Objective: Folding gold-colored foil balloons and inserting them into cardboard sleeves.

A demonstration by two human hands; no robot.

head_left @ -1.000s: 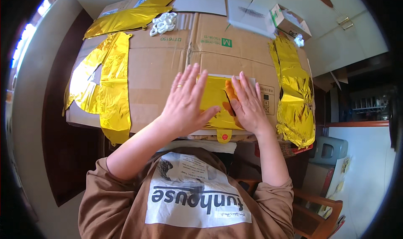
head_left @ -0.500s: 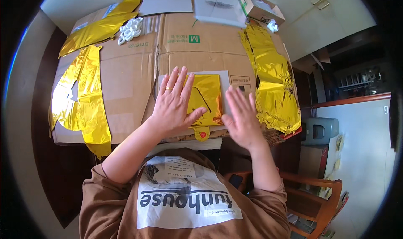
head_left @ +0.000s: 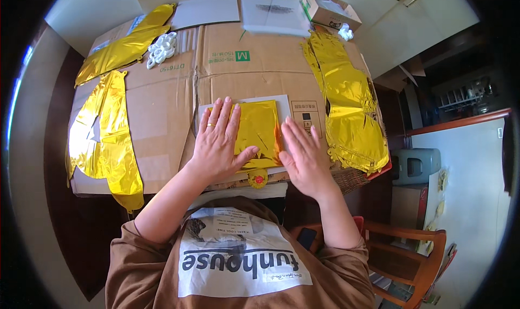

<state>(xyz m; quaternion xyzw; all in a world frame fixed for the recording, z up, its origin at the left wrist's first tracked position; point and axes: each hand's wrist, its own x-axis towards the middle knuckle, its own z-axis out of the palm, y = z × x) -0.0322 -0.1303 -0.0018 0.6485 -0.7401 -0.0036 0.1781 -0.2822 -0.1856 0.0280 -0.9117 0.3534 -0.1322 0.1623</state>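
A flat gold foil balloon (head_left: 259,127), folded into a neat rectangle, lies on a thin pale board (head_left: 285,105) near the front edge of the table. Its rounded tab with a red spot (head_left: 258,179) sticks out toward me. My left hand (head_left: 218,138) rests flat along the left side of the foil, fingers stretched out and thumb over its lower part. At the right edge, my right hand (head_left: 304,157) is held with fingers straight and the thumb near the foil's lower right corner. Neither hand grips anything.
Cardboard (head_left: 157,103) covers the table. More gold foil lies at the left (head_left: 111,141), back left (head_left: 122,51) and right (head_left: 349,108). White rings (head_left: 161,50), a white board (head_left: 206,11) and an open box (head_left: 331,12) sit at the back. A wooden chair (head_left: 403,234) stands right.
My right hand has come in from the right and lowered to the foil's right edge. My left hand stays flat on the left part. The view has shifted slightly.
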